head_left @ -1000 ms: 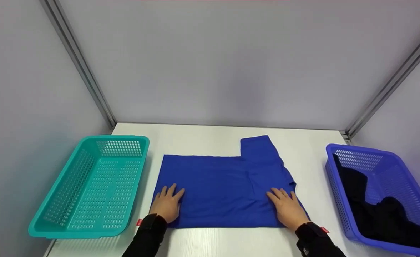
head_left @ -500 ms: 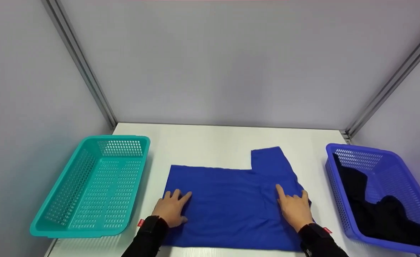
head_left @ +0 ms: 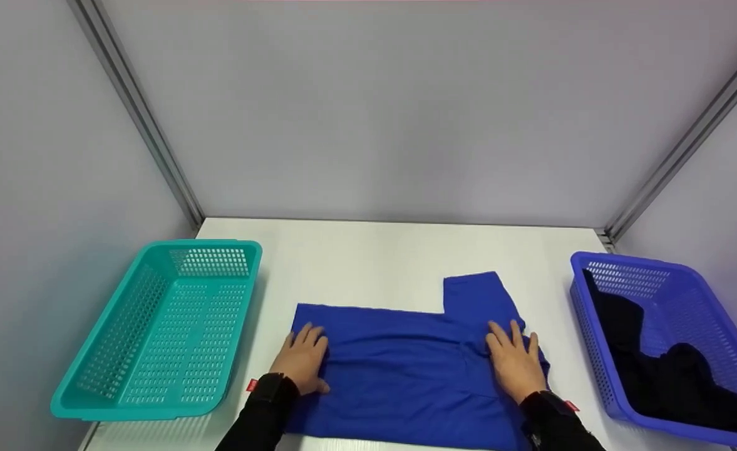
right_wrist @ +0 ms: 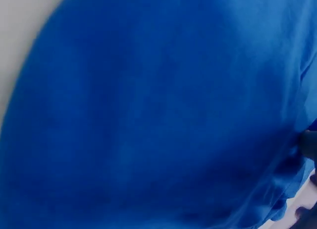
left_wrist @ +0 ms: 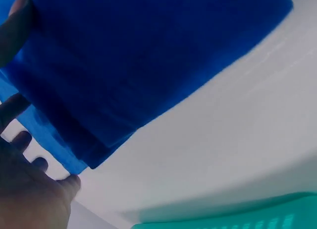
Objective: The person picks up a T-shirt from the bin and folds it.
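Observation:
A blue T-shirt [head_left: 399,388], folded lengthwise with one sleeve [head_left: 476,294] pointing away from me, lies on the white table with ripples running across it. My left hand [head_left: 302,360] rests on its hem end with the fingers extended. In the left wrist view the fingers of that left hand [left_wrist: 29,189] are spread at the layered hem edge. Below the sleeve, toward the collar end, my right hand [head_left: 515,363] presses the cloth with spread fingers. Only a sliver of this right hand [right_wrist: 308,144] enters the right wrist view; the blue cloth fills most of it.
A teal perforated basket [head_left: 255,275] with nothing in it stands at the left of the table. At the right, a purple-blue basket [head_left: 662,266] contains black cloth [head_left: 675,388]. Grey-white panels [head_left: 393,113] enclose the back and sides of the white table [head_left: 343,257].
The shirt has slid toward me and slightly right, and its near edge now reaches the bottom of the head view. More ripples show. Both hands have stayed on the cloth, shifting slightly.

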The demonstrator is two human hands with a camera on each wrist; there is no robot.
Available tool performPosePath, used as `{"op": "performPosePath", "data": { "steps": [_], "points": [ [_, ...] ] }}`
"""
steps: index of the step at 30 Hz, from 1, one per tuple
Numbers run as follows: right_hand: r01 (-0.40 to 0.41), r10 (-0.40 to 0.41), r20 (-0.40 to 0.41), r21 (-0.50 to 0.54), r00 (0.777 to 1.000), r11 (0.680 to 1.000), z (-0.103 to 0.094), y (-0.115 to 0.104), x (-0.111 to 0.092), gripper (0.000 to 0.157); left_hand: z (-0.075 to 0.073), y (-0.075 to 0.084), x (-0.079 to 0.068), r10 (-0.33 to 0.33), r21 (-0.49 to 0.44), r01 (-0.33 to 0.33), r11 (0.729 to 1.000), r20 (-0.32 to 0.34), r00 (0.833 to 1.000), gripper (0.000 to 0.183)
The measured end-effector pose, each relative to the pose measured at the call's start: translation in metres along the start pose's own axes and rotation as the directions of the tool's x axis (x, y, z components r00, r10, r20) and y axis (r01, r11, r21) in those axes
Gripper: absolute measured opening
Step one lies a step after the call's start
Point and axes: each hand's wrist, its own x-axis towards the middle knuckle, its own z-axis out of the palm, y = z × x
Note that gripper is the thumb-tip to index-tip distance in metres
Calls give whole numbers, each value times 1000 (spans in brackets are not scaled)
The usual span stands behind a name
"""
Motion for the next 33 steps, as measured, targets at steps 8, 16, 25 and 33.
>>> {"op": "performPosePath", "data": {
  "steps": [8, 16, 25, 33],
  "points": [
    [-57, 55, 53, 51, 997, 997, 0, -4, 4, 45, -1, 4, 0, 33, 54, -31, 998, -36, 999, 71],
    [-51, 44, 98, 78, 994, 996, -3, -4, 13, 46, -7, 8, -2, -63, -19, 64, 998, 44, 997, 93],
    [43, -31, -72, 179, 997, 983, 2, -1, 15, 23, -9, 11, -3, -114, -34, 115, 993, 42, 993, 81],
    [-141, 78, 234, 264, 969, 954, -9, 4, 20, 30, -1, 6, -7, -12, 75, 21, 997, -119, 993, 72]
  ]
}}
